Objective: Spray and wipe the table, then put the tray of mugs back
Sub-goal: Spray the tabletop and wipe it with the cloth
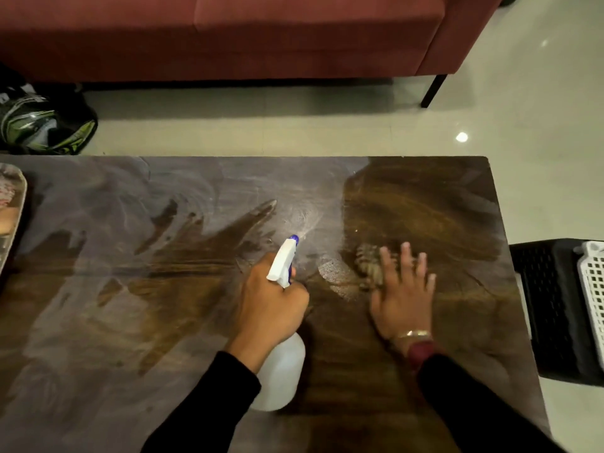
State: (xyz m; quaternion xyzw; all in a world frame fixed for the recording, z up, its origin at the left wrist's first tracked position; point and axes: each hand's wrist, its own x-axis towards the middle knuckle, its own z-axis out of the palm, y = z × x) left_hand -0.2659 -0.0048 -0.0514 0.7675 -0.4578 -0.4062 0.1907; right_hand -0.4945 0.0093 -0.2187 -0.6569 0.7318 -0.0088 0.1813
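My left hand (271, 299) grips a white spray bottle (282, 374) with a blue-tipped nozzle, held low over the brown wooden table (98, 322). A fine mist leaves the nozzle toward the table's middle. My right hand (403, 295) lies flat, fingers spread, pressing a brownish cloth (367, 266) onto the table just right of the bottle. The right part of the table looks dark and wiped; the left and middle show a greyish dusty film with dark streaks. At the far left edge, part of a tray (13, 204) rests on the table, mostly cut off.
A red sofa (228, 37) stands beyond the table across a strip of tiled floor. A black and green bag (45, 122) lies on the floor at the left. A black plastic chair (552, 308) with a white basket (593, 289) stands right of the table.
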